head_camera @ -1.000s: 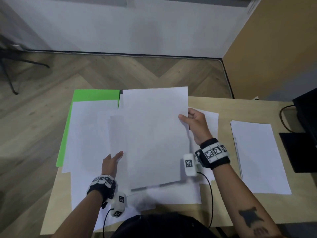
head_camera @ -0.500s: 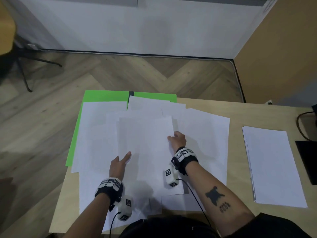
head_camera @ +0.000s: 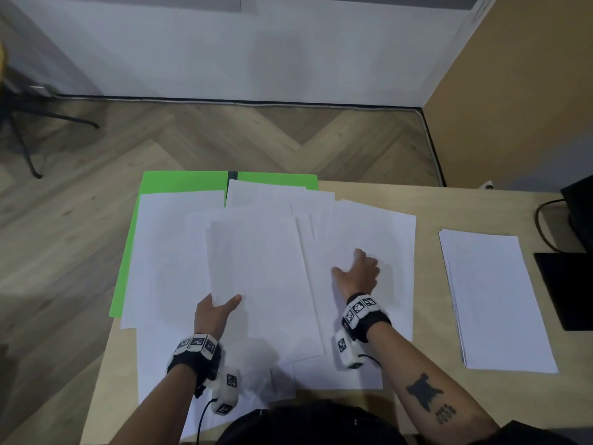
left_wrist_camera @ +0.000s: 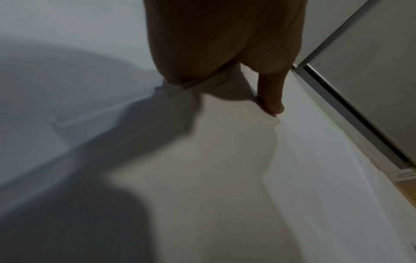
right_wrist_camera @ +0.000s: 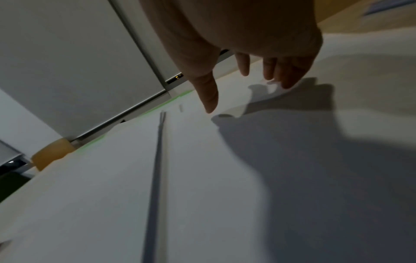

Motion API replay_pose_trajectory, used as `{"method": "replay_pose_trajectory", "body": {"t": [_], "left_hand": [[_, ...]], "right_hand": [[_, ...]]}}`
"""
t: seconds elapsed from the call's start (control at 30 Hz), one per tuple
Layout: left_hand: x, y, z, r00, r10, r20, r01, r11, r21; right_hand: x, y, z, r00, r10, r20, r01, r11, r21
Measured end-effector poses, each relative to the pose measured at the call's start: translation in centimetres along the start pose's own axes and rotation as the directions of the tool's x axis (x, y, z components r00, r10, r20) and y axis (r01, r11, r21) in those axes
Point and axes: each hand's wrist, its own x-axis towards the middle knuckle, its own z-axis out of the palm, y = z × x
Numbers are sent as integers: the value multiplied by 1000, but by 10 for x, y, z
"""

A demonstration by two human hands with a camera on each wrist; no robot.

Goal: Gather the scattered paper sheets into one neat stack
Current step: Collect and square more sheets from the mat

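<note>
Several white paper sheets lie overlapping across the left and middle of the wooden table. My left hand pinches the near left corner of the top middle sheets, thumb on top and fingers underneath; in the left wrist view the thumb presses on the paper. My right hand rests with straight, spread fingers on a sheet to the right of the middle pile. The right wrist view shows these fingertips touching the paper and holding nothing.
A squared-up stack of white paper lies apart at the right. Green sheets stick out under the papers at the far left. A black pad, a dark device and a cable sit at the right edge.
The right hand laid the raised sheet down on the middle pile, let go, and moved right onto another sheet. The left hand kept its hold on the pile's near left corner.
</note>
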Motion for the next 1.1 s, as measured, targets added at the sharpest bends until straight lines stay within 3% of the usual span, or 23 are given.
{"method": "replay_pose_trajectory", "body": {"t": [0.1, 0.2, 0.4, 0.83, 0.97, 1.1], "left_hand": [[2, -1, 0, 1000, -2, -11, 2, 1000, 20], [5, -6, -1, 1000, 2, -9, -2, 1000, 25], [10, -11, -2, 1000, 0, -9, 0, 1000, 16], [20, -20, 0, 1000, -3, -30, 3, 1000, -6], [20, -20, 0, 1000, 3, -25, -3, 1000, -8], [19, -19, 0, 1000, 12, -25, -12, 1000, -7]], "right_hand": [[6, 24, -14, 994, 91, 53, -88, 995, -56], [7, 33, -16, 993, 74, 93, -62, 991, -122], [11, 31, -18, 995, 81, 53, -71, 983, -170], [12, 34, -18, 990, 128, 65, -129, 992, 15], [10, 32, -18, 996, 83, 35, -84, 996, 41], [5, 28, -19, 994, 100, 33, -104, 979, 174]]}}
